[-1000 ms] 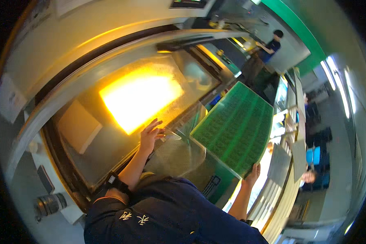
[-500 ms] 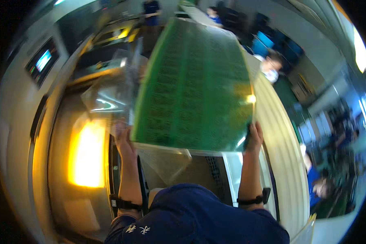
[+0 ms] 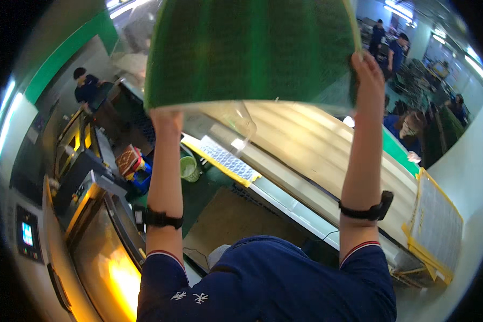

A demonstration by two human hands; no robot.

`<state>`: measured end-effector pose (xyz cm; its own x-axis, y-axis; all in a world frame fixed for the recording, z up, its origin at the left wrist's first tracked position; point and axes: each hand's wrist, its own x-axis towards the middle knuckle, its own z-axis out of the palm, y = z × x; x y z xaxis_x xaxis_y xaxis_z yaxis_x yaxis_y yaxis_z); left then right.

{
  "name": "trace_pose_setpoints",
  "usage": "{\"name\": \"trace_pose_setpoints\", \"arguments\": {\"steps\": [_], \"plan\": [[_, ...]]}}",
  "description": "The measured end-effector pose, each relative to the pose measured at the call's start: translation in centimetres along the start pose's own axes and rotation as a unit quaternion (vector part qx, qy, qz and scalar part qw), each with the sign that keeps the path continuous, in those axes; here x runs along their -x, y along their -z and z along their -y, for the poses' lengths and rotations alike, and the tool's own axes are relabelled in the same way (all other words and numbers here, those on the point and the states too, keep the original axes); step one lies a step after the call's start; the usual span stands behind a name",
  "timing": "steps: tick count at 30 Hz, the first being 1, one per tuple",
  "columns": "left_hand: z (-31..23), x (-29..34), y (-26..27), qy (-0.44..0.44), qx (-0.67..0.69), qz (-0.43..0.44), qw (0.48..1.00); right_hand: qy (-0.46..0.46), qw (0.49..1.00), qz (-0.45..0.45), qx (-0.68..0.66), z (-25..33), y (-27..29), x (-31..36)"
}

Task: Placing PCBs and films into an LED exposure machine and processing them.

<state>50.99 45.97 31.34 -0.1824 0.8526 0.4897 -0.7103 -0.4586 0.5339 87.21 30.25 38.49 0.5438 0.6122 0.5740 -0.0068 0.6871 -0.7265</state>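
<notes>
Both my arms are raised and hold a large green panel up in front of me, its top cut off by the picture's upper edge. Rows of dark marks show faintly on its face. My left hand grips its lower left corner, with the fingers mostly hidden behind it. At the right edge my right hand is closed on the panel, fingers on the rim. A clear plastic sheet shows below and behind the panel. More clear film sticks out past its left side.
A machine with a glowing yellow opening stands at lower left, near a small screen. Behind the panel runs a long cream surface. A yellow-edged frame leans at right. A green basket stands on the floor. Several people work around.
The view has swung to the right, away from the glowing machine. My hands have lifted the green panel higher, and both still hold it.
</notes>
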Motion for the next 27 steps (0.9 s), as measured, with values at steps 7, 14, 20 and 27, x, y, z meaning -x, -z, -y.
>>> {"name": "trace_pose_setpoints", "arguments": {"steps": [7,14,20,27], "plan": [[18.8,-10.0,-4.6,0.12,-0.027,0.074,0.99,0.082,0.983,-0.017,0.166,9.4,6.0,-12.9],[32.5,-10.7,-15.7,0.318,0.056,0.097,0.941,0.335,0.817,-0.038,0.467,9.3,4.6,-14.7],[47.4,-14.3,-15.6,0.393,0.085,0.188,0.896,0.295,0.725,-0.031,0.622,5.4,4.8,-18.4],[54.9,-14.4,-15.0,0.448,-0.034,0.258,0.855,0.278,0.689,-0.015,0.669,-6.9,8.3,-19.2]]}}
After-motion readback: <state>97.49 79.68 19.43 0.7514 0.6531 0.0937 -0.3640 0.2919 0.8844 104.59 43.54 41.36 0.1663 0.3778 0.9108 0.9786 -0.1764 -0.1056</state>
